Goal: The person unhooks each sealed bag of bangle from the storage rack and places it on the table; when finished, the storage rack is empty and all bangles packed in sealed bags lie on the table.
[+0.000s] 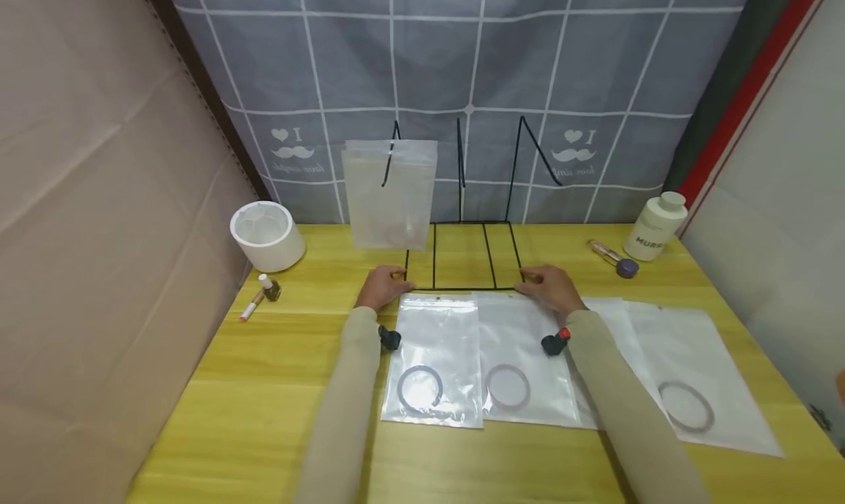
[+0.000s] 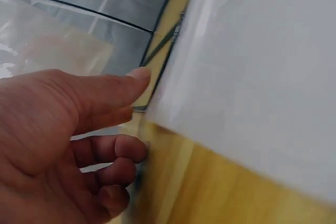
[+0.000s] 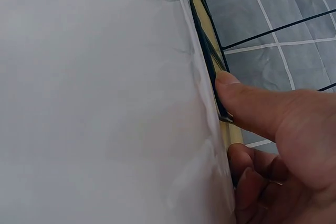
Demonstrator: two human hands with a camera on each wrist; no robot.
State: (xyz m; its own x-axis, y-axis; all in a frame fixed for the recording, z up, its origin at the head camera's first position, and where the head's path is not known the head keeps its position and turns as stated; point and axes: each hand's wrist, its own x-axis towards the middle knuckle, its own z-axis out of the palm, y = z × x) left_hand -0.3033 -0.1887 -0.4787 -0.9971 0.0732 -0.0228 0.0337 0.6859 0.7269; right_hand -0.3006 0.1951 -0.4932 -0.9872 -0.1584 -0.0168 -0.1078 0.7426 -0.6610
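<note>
A black wire display rack stands on the wooden table, with three hook arms rising at its back. My left hand pinches the rack's front left corner, its thumb against the wire. At the front right corner my right hand grips the wire between thumb and curled fingers. A translucent pouch hangs on the left hook. Just in front of the rack lies a clear zip bag with a ring-shaped mark low on it. Another bag lies beside it, partly under my right forearm.
More white bags lie to the right. A white round pot, a small dark bottle and a white-and-tan stick are at left. At right stand a cream bottle and a purple-capped tube. A grey checked cloth backs the table.
</note>
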